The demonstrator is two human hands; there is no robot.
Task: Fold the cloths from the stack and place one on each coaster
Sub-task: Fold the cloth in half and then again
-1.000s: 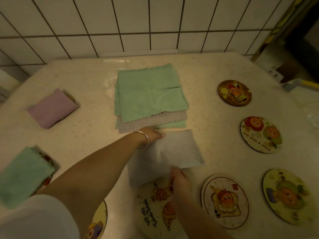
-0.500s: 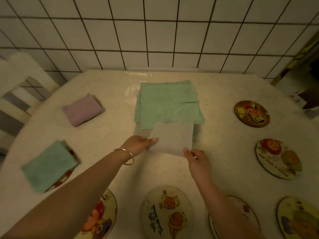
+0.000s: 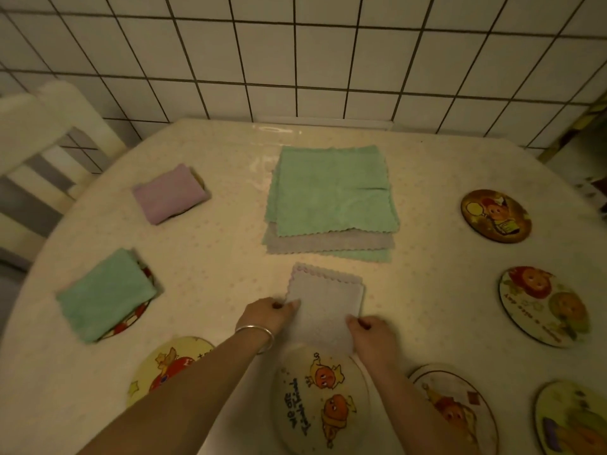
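Observation:
A folded grey cloth [image 3: 325, 307] lies on the table just beyond a cartoon coaster [image 3: 320, 399] at the near middle. My left hand [image 3: 267, 315] pinches its left edge and my right hand [image 3: 372, 333] grips its near right corner. The stack of cloths [image 3: 331, 198], green on top with grey beneath, sits farther back at the centre. A folded purple cloth [image 3: 169, 193] and a folded green cloth [image 3: 105, 295] each rest on a coaster at the left.
Bare coasters lie at the near left [image 3: 167, 362], near right [image 3: 460, 405], far near-right corner [image 3: 574, 418], right [image 3: 543, 305] and back right [image 3: 496, 215]. A tiled wall stands behind the table. A white chair [image 3: 36, 152] is at the left.
The grey cloth has been folded smaller and brought toward me from the stack's edge down onto the table near the middle coaster. Both hands followed it.

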